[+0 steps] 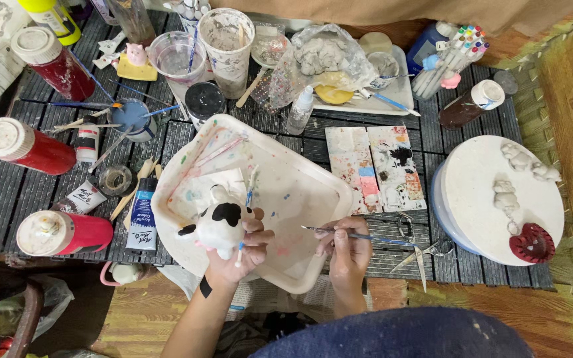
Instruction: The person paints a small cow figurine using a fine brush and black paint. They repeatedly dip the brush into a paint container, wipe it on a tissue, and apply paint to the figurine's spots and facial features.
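Observation:
My left hand (243,248) grips a small white clay cow figurine (219,222) with black patches, held over a white paint-stained tray (300,179). A thin blue-tipped brush (249,199) is also pinned between the fingers of that hand. My right hand (347,248) holds a fine paintbrush (329,231) like a pen, its tip pointing left toward the figurine, a short gap away.
Red paint bottles (31,146) and paint tubes (142,219) lie at left. Cups (228,40), brushes and a bag of clay (319,56) crowd the back. A paint-smeared tile palette (374,166), scissors (416,248) and a round board (499,199) with clay pieces sit at right.

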